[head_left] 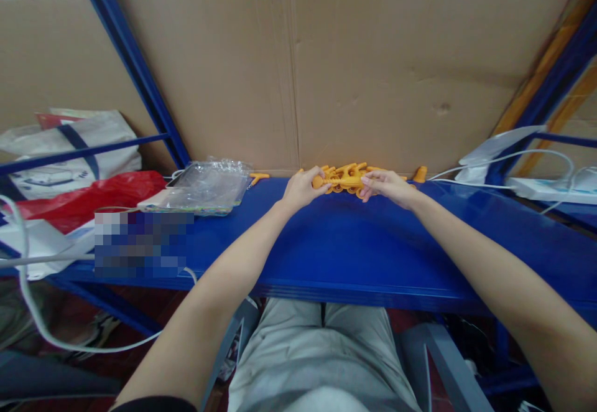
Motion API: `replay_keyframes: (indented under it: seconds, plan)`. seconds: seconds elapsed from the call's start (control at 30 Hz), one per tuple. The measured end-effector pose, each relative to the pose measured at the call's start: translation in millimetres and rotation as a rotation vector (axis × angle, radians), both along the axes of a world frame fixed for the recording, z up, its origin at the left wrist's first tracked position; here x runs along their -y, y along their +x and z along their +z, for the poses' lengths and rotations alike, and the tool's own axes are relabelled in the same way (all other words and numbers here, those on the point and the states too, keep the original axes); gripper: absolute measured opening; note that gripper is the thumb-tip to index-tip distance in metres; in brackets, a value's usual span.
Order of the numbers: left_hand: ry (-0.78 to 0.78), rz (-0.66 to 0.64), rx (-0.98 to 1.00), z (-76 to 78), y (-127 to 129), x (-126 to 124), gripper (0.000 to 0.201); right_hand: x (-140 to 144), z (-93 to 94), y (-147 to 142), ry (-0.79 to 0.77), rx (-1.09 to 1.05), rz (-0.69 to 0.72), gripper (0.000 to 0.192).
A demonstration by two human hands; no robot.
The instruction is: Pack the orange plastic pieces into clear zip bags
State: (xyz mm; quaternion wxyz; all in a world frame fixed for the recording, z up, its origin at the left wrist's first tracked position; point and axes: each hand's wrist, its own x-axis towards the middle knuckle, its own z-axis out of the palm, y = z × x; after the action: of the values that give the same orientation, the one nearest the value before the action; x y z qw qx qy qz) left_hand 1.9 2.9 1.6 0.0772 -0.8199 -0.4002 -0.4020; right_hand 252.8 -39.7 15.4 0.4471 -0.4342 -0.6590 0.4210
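Note:
Both hands are at the back of the blue shelf, in front of the cardboard wall. My left hand (pixel 302 189) pinches the rounded end of a yellow-orange plastic piece (pixel 346 182). The fingertips of my right hand (pixel 386 187) are closed on the other end, so it lies level between the hands. Its exact kind is too small to make out. Right behind it is a heap of similar yellow-orange plastic parts (pixel 355 168), some with ring shapes, partly hidden by my hands. A T-shaped orange part (pixel 259 177) lies left of the heap, and an orange cone-shaped part (pixel 420 174) stands to the right.
The blue shelf (pixel 326 250) runs across the front of me, with cardboard (pixel 298 70) behind. At left lie clear plastic packets (pixel 205 187), a red bag (pixel 102 197) and a white cable (pixel 35 312). A white power strip (pixel 555 189) with cables is at right.

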Motion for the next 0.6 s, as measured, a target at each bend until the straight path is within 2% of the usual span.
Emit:
replay_keyframes:
  seconds: [0.33,0.4,0.47,0.6]
  plan:
    - [-0.017,-0.01,0.038,0.0,0,0,0.026,2,3.6,-7,-0.133,0.005,-0.042,0.05]
    - [-0.021,-0.006,0.04,0.6,0,0,0.026,1,3.3,-4,-0.14,0.038,-0.02,0.047]
    - [-0.021,0.0,0.04,0.8,-1,-1,0.025,1,2.8,0,-0.109,0.075,0.007,0.038]
    - [-0.031,0.001,0.045,1.2,-1,-2,0.025,-1,0.4,4,0.021,0.064,0.035,0.054]
